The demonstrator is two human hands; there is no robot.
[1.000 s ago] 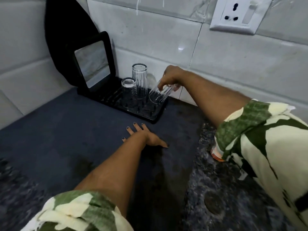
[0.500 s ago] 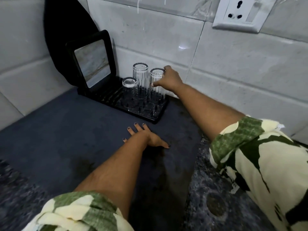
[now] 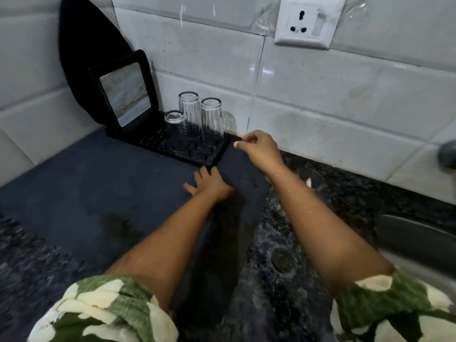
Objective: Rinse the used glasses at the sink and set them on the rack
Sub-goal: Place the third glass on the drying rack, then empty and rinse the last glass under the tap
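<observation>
tiled corner, dark mat; rack, three upturned glasses. left hand flat, right hand empty, loosely curled. i judged a knuckle could topple them.

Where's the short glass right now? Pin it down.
In the head view, the short glass stands upside down at the left of the black rack, beside the two taller glasses, just right of the mirror.
</observation>
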